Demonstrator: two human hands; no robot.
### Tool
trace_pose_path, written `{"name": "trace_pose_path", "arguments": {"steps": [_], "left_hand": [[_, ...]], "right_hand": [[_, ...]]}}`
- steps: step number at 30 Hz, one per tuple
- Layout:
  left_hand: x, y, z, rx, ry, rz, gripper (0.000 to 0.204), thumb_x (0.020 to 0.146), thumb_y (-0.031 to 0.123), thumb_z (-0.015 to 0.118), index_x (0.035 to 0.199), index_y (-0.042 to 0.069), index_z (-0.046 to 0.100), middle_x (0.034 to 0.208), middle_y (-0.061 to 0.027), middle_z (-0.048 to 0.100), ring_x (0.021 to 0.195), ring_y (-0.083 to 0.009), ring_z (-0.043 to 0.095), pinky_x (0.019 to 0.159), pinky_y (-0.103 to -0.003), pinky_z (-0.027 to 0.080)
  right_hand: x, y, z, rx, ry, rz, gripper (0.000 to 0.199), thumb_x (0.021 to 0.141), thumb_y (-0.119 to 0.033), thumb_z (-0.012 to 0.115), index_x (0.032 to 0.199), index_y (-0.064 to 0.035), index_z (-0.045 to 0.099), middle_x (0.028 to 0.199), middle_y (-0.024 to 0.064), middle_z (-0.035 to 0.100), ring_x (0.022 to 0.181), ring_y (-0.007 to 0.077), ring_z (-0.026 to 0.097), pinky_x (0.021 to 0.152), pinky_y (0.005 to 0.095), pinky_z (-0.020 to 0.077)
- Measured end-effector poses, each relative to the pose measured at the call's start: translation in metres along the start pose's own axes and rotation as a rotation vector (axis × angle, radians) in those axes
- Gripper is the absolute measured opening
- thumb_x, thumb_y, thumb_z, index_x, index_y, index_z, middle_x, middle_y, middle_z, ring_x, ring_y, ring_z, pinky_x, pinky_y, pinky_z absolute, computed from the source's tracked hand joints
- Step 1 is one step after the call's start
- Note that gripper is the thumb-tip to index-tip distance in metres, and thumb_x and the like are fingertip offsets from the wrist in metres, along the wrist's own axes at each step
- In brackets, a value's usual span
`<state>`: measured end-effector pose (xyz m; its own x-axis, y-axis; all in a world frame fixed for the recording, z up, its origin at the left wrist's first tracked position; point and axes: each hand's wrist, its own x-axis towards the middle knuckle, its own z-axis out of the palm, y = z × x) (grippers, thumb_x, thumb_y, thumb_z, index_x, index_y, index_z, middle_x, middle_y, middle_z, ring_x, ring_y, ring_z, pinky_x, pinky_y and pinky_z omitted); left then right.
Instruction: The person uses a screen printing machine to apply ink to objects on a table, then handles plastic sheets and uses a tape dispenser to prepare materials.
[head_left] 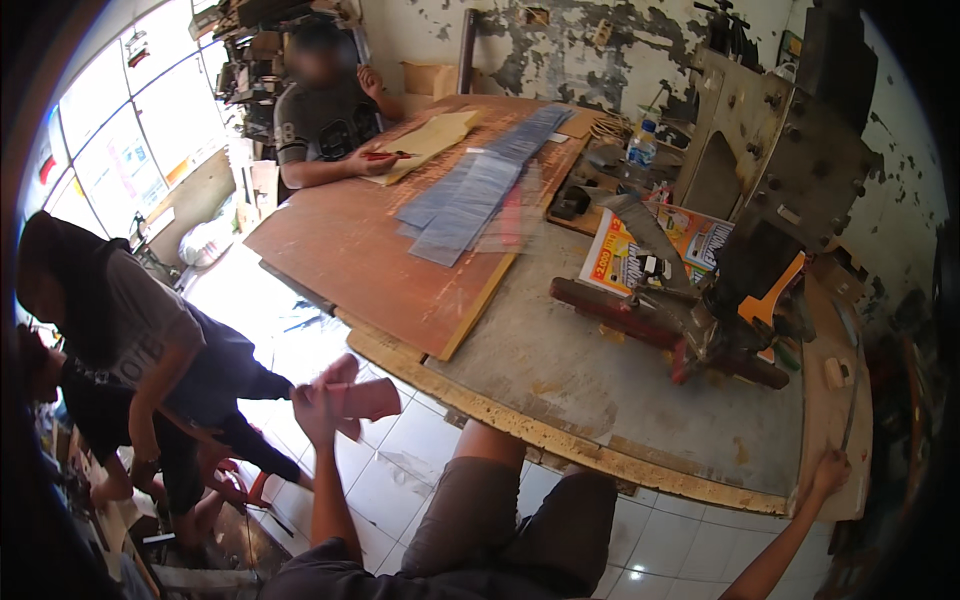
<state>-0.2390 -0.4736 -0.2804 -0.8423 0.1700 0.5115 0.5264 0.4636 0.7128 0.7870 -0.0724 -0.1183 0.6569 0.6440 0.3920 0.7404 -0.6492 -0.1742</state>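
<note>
The left hand pinches pink material, fingers partly hidden; the right hand's grip at the worktop edge cannot be told.

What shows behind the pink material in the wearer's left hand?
Around the edges of the pink material, white floor tiles show behind it. The patch of floor directly behind it is covered, and so is the portion gripped by the left hand.

Left hand raised, gripping | right hand stretched outward | hands well apart
</note>
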Motion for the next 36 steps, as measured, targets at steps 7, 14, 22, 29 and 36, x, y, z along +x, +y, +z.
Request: {"name": "trace_pose_path", "arguments": {"steps": [7, 14, 22, 29, 36], "left_hand": [[0.194, 0.277, -0.145, -0.488, 0.089, 0.343, 0.07, 0.098, 0.007, 0.065, 0.162, -0.001, 0.037, 0.108, -0.0134, 0.069, 0.092, -0.0161, 0.065, 0.08, -0.03, 0.055], [0.379, 0.4, -0.147, -0.297, -0.101, 0.398, 0.043, 0.096, 0.019, 0.068, 0.137, 0.006, 0.065, 0.105, -0.0128, 0.075, 0.091, -0.0189, 0.07, 0.087, -0.035, 0.057], [0.477, 0.429, -0.22, -0.252, -0.396, 0.584, 0.04, 0.104, 0.034, 0.059, 0.13, 0.006, 0.071, 0.117, -0.0063, 0.072, 0.108, -0.0178, 0.066, 0.098, -0.036, 0.052], [0.32, 0.424, -0.178, -0.488, -0.165, 0.506, 0.05, 0.106, 0.04, 0.061, 0.141, 0.005, 0.065, 0.131, -0.0114, 0.071, 0.121, -0.0211, 0.066, 0.102, -0.036, 0.053], [0.214, 0.427, -0.167, -0.717, -0.259, 0.488, 0.046, 0.106, 0.037, 0.06, 0.136, 0.003, 0.066, 0.129, -0.0124, 0.07, 0.118, -0.0216, 0.066, 0.102, -0.035, 0.053]], "right_hand": [[0.007, -0.003, 0.018, 0.002, 0.079, -0.071, 0.052, 0.107, -0.052, 0.057, 0.138, -0.0122, 0.069, 0.143, 0.0203, 0.059, 0.13, 0.0383, 0.059, 0.11, 0.0525, 0.047], [0.036, 0.028, 0.03, 0.108, 0.151, -0.157, 0.052, 0.107, -0.047, 0.058, 0.12, -0.0004, 0.075, 0.125, 0.0204, 0.072, 0.116, 0.0373, 0.067, 0.103, 0.0498, 0.0502], [-0.029, -0.033, 0.004, 0.125, -0.046, -0.109, 0.051, 0.105, -0.05, 0.057, 0.138, -0.0128, 0.069, 0.148, 0.0187, 0.058, 0.141, 0.0379, 0.052, 0.118, 0.0542, 0.0398], [-0.013, -0.004, -0.017, 0.099, 0.023, -0.073, 0.049, 0.103, -0.047, 0.061, 0.138, -0.014, 0.07, 0.149, 0.0197, 0.057, 0.142, 0.0401, 0.051, 0.12, 0.0551, 0.0375], [-0.025, 0.002, -0.045, 0.411, 0.398, -0.234, 0.036, 0.103, -0.032, 0.067, 0.13, -0.0074, 0.07, 0.137, 0.018, 0.065, 0.134, 0.0393, 0.056, 0.116, 0.0542, 0.041]]}}
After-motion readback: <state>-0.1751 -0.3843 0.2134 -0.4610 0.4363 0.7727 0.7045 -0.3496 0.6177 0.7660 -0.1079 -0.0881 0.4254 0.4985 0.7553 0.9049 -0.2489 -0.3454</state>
